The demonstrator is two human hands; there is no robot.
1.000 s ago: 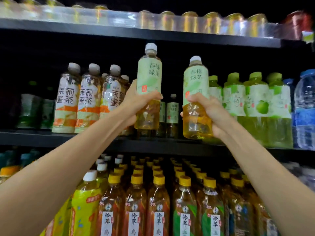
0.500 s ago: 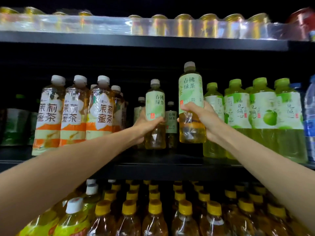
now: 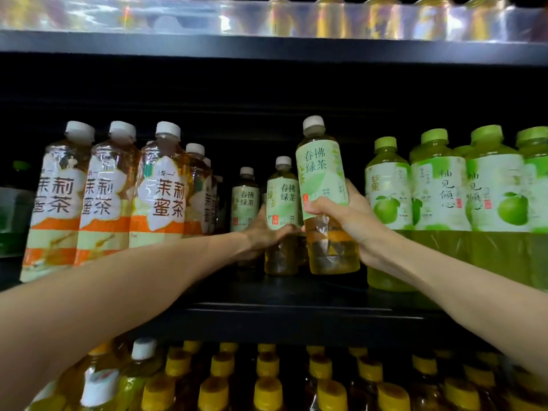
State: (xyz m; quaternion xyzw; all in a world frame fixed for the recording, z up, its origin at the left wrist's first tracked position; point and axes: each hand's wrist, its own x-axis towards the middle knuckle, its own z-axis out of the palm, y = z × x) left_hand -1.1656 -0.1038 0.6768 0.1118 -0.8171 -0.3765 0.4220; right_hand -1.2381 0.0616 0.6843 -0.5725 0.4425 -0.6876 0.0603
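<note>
Two green tea bottles with pale green labels and white caps are in my hands at the middle shelf. My left hand grips one green tea bottle that stands deep on the shelf, fingers curled round its lower half. My right hand grips the other green tea bottle round its middle and holds it upright, close to the shelf's front. A third bottle of the same tea stands further back to the left.
Jasmine tea bottles with orange and white labels fill the shelf's left. Green-capped pomelo drink bottles stand at the right. Yellow-capped bottles crowd the lower shelf. Shrink-wrapped cans line the top shelf.
My left hand has pushed its bottle down and deeper into the shelf, where it now stands. My right hand has lowered its bottle toward the shelf front.
</note>
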